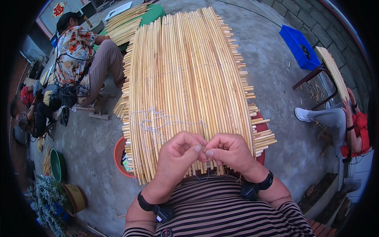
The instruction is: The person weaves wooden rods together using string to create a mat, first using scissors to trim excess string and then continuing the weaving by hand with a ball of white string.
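Observation:
My left hand [177,158] and my right hand [231,152] meet at the near edge of a mat of pale reed sticks [185,71], fingertips pinched together on a thin string [204,177], which hangs in a loop below them. Whether a needle or knot is between the fingertips is too small to tell. A loose tangle of white string [152,124] lies on the mat just beyond my left hand, and stitched lines of thread cross the sticks. The sticks' ends stick out unevenly along both sides of the mat.
People sit at left [75,51] and right [353,130]. A green tabletop [156,12] holds more sticks. A red basket [120,154] sits left below the mat, near a green basin [57,166] and potted plant [47,203]. A blue crate [298,47] stands at back right.

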Available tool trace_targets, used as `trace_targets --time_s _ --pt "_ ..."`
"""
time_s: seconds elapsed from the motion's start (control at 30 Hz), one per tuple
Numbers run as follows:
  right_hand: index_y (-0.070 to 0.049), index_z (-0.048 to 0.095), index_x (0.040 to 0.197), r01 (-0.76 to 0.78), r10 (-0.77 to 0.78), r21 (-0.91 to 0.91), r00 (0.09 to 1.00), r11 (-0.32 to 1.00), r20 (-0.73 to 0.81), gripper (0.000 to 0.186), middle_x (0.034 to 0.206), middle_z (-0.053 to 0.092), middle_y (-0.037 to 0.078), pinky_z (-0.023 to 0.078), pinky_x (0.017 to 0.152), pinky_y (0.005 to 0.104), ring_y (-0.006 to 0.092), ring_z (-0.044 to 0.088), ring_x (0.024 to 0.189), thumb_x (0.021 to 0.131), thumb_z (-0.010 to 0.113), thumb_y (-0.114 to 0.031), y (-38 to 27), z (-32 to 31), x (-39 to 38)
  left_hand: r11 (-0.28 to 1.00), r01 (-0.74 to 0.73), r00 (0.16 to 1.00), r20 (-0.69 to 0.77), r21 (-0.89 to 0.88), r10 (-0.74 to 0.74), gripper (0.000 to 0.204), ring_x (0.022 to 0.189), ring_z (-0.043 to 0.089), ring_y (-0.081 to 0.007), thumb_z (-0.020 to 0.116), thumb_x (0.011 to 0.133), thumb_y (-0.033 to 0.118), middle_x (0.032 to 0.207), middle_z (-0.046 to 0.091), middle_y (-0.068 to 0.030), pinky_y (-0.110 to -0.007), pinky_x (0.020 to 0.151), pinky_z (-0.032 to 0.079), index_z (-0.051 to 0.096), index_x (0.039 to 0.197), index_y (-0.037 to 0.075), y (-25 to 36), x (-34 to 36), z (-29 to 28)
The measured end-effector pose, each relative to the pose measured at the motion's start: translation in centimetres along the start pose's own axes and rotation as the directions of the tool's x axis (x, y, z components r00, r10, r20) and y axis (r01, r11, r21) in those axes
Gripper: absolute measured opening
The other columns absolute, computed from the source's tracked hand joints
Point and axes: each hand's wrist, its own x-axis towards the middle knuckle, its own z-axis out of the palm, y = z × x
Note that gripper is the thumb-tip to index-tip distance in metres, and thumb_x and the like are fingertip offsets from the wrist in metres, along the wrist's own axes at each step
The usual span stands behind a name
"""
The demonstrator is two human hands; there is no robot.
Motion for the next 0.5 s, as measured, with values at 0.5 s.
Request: trace_targets --time_s 0.5 --pt "-0.002 0.062 0.089 -0.008 0.008 -0.007 1.000 1.000 0.017 0.010 0.069 0.061 -0.001 0.039 0.047 0.0153 0.0011 0.051 0.055 0.087 0.062 -0.012 0.04 -0.11 -0.06 1.000 0.008 1.000 0.001 -0.014 -0.008 0.002 0.071 0.061 -0.0155 0.051 0.086 0.000 0.098 0.055 -0.0156 -0.027 0.067 0.053 0.051 0.087 -0.001 0.01 -0.04 -0.05"
